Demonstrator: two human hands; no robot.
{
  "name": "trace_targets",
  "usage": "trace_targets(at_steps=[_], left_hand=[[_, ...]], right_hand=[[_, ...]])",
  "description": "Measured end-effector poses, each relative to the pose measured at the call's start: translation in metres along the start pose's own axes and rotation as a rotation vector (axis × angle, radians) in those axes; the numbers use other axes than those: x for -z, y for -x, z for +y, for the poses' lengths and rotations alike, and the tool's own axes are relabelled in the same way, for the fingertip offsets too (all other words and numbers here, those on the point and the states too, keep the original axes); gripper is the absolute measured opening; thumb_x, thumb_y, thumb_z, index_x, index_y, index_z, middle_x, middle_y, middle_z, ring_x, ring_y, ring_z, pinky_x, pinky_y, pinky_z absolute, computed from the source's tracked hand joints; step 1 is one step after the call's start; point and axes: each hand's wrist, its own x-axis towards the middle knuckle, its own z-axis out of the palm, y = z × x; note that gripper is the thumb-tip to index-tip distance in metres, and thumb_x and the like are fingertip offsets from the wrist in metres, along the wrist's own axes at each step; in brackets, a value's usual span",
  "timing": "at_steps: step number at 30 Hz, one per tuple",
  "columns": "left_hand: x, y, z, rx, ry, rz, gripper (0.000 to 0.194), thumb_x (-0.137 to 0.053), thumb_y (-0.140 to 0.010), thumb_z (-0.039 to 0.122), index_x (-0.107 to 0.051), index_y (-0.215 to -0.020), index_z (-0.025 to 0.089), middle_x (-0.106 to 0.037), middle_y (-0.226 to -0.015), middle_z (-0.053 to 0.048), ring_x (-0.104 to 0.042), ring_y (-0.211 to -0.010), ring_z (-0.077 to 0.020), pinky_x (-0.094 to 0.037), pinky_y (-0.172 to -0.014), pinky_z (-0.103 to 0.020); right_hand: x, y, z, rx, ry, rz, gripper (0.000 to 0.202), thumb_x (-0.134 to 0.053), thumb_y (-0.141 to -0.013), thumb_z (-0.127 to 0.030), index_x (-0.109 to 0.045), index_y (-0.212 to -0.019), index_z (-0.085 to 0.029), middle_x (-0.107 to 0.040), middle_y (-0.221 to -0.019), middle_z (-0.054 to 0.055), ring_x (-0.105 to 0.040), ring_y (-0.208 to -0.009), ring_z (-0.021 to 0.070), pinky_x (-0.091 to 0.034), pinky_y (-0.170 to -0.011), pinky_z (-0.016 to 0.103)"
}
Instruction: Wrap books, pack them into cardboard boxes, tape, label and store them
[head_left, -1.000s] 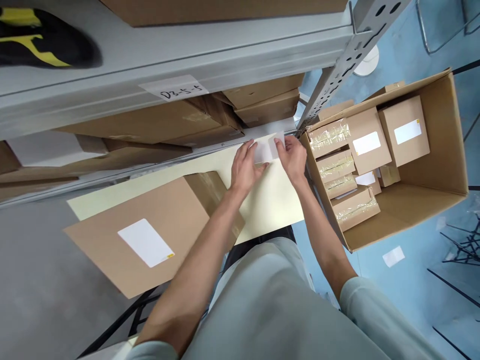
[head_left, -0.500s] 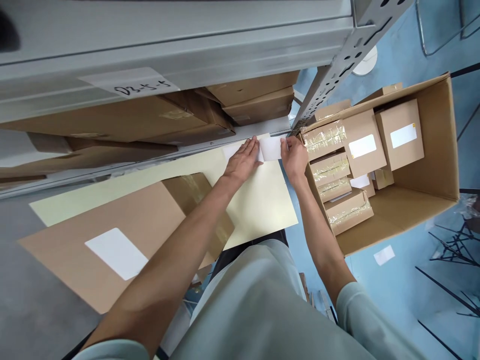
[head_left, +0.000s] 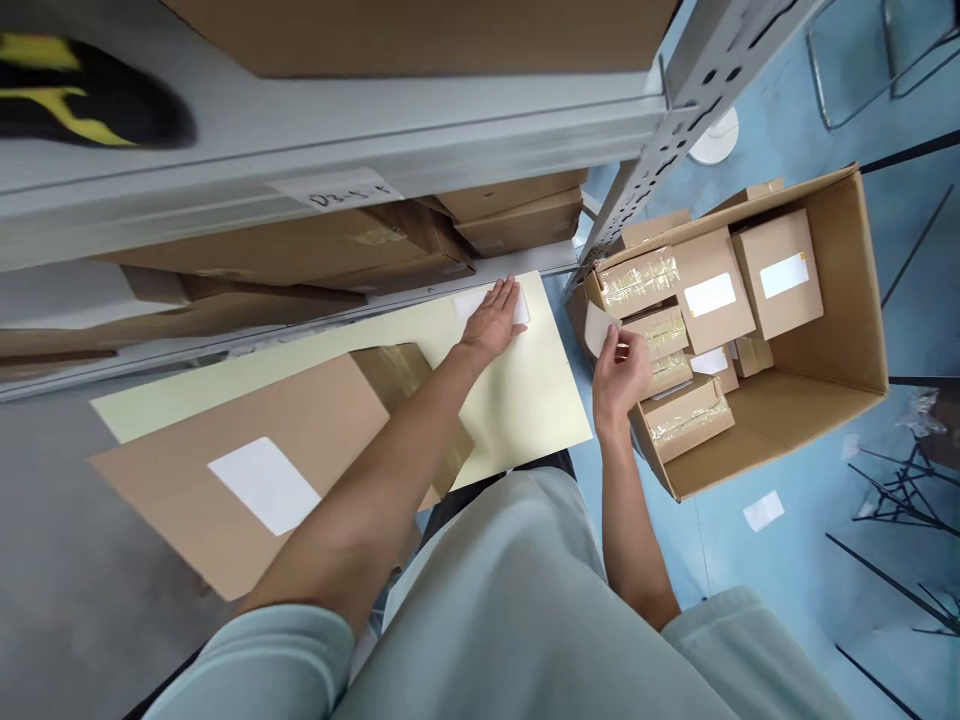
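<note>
My left hand [head_left: 491,322] lies flat, fingers stretched out, over a white paper label [head_left: 469,302] on a pale yellow sheet [head_left: 529,400]. Most of that label is hidden under the palm. In my right hand [head_left: 621,375] a small white slip of paper [head_left: 599,327] is pinched between thumb and fingers, off to the right of the sheet and in front of the large open carton. A flat brown cardboard box [head_left: 300,420] with a blank white label [head_left: 265,486] rests on the left part of the sheet, below my left forearm.
The large open carton [head_left: 847,300] at right holds several small taped boxes [head_left: 716,290]. A grey metal shelf [head_left: 480,140] with brown boxes [head_left: 300,245] runs along the top, its perforated upright [head_left: 637,190] near the carton. A black and yellow object [head_left: 75,95] lies on the shelf.
My right hand has moved right and down, carrying the white slip away from the sheet. The left hand stays pressed on the label. The view has shifted a little.
</note>
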Motion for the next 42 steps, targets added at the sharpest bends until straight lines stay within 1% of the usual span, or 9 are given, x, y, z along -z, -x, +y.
trace_targets(at_steps=[5, 7, 10, 13, 18, 21, 26, 33, 42], left_hand=[[0.033, 0.038, 0.057, 0.147, 0.506, 0.196, 0.097, -0.080, -0.092, 0.040, -0.037, -0.174, 0.010, -0.025, -0.186, -0.023, -0.023, -0.175, -0.0363, -0.017, -0.144, -0.050], [0.042, 0.086, 0.086, 0.142, 0.887, 0.287, 0.077, -0.069, -0.101, 0.058, -0.052, -0.165, 0.018, -0.041, -0.180, -0.020, -0.042, -0.168, -0.0338, -0.031, -0.139, -0.049], [0.047, 0.182, 0.122, 0.052, 1.428, 0.193, 0.074, -0.069, -0.094, 0.080, -0.073, -0.135, 0.019, -0.074, -0.146, -0.020, -0.073, -0.133, -0.0321, -0.058, -0.116, -0.046], [0.048, 0.265, 0.139, 0.121, 1.614, 0.339, 0.054, -0.092, -0.081, 0.066, -0.078, -0.104, 0.019, -0.081, -0.099, -0.007, -0.078, -0.091, -0.0193, -0.063, -0.085, -0.027], [0.056, 0.344, 0.112, 0.291, 1.588, 0.651, 0.055, -0.095, -0.075, 0.067, -0.075, -0.089, 0.018, -0.070, -0.068, 0.002, -0.067, -0.061, -0.0136, -0.058, -0.064, -0.025], [0.065, 0.382, 0.084, 0.327, 1.487, 0.589, 0.065, -0.092, -0.073, 0.077, -0.078, -0.094, 0.017, -0.076, -0.072, -0.003, -0.077, -0.069, -0.0219, -0.066, -0.071, -0.033], [0.081, 0.440, 0.058, 0.327, 1.366, 0.411, 0.072, -0.092, -0.068, 0.083, -0.080, -0.092, 0.016, -0.081, -0.075, -0.009, -0.082, -0.074, -0.0275, -0.070, -0.076, -0.039], [0.103, 0.500, 0.044, 0.093, 1.337, 0.353, 0.060, -0.093, -0.076, 0.071, -0.085, -0.101, 0.017, -0.086, -0.098, -0.014, -0.085, -0.090, -0.0324, -0.071, -0.086, -0.044], [0.121, 0.536, 0.019, 0.002, 1.269, 0.427, 0.040, -0.102, -0.066, 0.054, -0.087, -0.083, 0.021, -0.084, -0.082, -0.009, -0.082, -0.080, -0.0299, -0.070, -0.080, -0.038]], right_hand=[[0.030, 0.017, -0.033, 0.276, -0.092, -0.031, 0.040, -0.052, -0.118, -0.048, -0.076, -0.103, -0.020, -0.079, -0.098, 0.010, -0.076, -0.089, 0.0200, -0.057, -0.080, 0.032], [0.043, 0.027, -0.047, 0.432, -0.117, -0.051, 0.033, -0.057, -0.117, -0.043, -0.078, -0.105, -0.021, -0.080, -0.102, 0.011, -0.076, -0.094, 0.0208, -0.058, -0.085, 0.033], [0.059, 0.055, -0.068, 0.667, -0.171, -0.140, 0.023, -0.061, -0.115, -0.034, -0.079, -0.108, -0.022, -0.081, -0.104, 0.010, -0.077, -0.097, 0.0220, -0.058, -0.090, 0.035], [0.071, 0.099, -0.092, 0.805, -0.233, -0.355, 0.024, -0.056, -0.115, -0.028, -0.079, -0.118, -0.022, -0.081, -0.116, 0.012, -0.077, -0.111, 0.0238, -0.060, -0.096, 0.038], [0.095, 0.163, -0.118, 0.760, -0.406, -0.573, 0.025, -0.062, -0.112, -0.033, -0.078, -0.130, -0.027, -0.069, -0.152, 0.014, -0.059, -0.153, 0.0304, -0.057, -0.120, 0.052], [0.106, 0.175, -0.127, 0.531, -0.534, -0.772, 0.044, -0.067, -0.109, -0.046, -0.073, -0.148, -0.027, -0.056, -0.170, 0.014, -0.053, -0.159, 0.0333, -0.056, -0.123, 0.053], [0.110, 0.186, -0.155, 0.310, -0.737, -1.346, 0.055, -0.066, -0.106, -0.065, -0.078, -0.147, -0.029, -0.077, -0.149, 0.005, -0.072, -0.139, 0.0301, -0.063, -0.116, 0.044], [0.133, 0.222, -0.202, 0.254, -0.729, -1.197, 0.060, -0.072, -0.101, -0.069, -0.076, -0.149, -0.033, -0.073, -0.155, 0.002, -0.072, -0.137, 0.0287, -0.069, -0.106, 0.041], [0.151, 0.270, -0.240, 0.300, -0.680, -1.077, 0.059, -0.072, -0.102, -0.068, -0.074, -0.150, -0.034, -0.076, -0.148, 0.001, -0.080, -0.107, 0.0218, -0.074, -0.089, 0.038]])
